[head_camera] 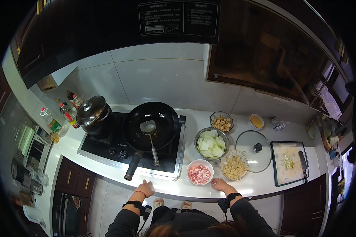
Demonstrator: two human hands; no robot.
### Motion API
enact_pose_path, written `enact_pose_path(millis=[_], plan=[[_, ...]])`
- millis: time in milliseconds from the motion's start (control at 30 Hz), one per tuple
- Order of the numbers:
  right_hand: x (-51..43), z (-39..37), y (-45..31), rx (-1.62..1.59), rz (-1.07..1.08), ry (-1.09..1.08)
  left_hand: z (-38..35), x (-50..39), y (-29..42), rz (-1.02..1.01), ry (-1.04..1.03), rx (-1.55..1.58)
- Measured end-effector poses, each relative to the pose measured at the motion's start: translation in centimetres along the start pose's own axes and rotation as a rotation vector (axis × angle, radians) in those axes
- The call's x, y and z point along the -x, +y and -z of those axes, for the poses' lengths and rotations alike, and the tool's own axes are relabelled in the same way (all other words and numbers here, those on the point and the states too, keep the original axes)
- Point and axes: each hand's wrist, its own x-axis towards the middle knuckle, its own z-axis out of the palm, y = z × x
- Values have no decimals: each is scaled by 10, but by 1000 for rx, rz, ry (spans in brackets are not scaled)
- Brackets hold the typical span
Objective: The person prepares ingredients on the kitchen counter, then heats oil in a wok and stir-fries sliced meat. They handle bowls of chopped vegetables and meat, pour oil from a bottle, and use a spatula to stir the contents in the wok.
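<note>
My left hand point(145, 188) rests at the counter's front edge, just right of and below the handle of a black wok point(169, 127), with nothing seen in it. A metal ladle point(153, 148) lies in the wok, its handle over the rim. My right hand point(220, 185) is at the counter edge beside a white bowl of raw sliced meat point(199, 172); its fingers are bent, and whether they hold anything is unclear. Near it stand a bowl of pale cubes point(234, 165), a metal bowl of sliced green-white vegetable point(211, 143) and a glass bowl of browned cubes point(222, 123).
A lidded pot point(95, 117) stands on the gas hob's left side, with bottles point(52, 120) beyond. At right are a glass lid point(249, 148), a bowl of yellow liquid point(256, 121), and a cutting board point(284, 174) with chopped pieces and a cleaver point(303, 161). A range hood overhangs.
</note>
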Motion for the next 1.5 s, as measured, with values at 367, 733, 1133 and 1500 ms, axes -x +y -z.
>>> enact_pose_path(millis=[367, 733, 1133, 1500], plan=[[3, 2, -4, 16, -40, -5, 0, 0, 0, 5, -1, -27], [4, 16, -9, -73, -90, -152, -4, -2, -9, -67, 44, 41], [49, 65, -220, -589, 387, -262, 66, 79, -70, 106, 414, 1546], [-18, 8, -361, -478, -13, -167, 122, 89, -28, -126, 97, 1533]])
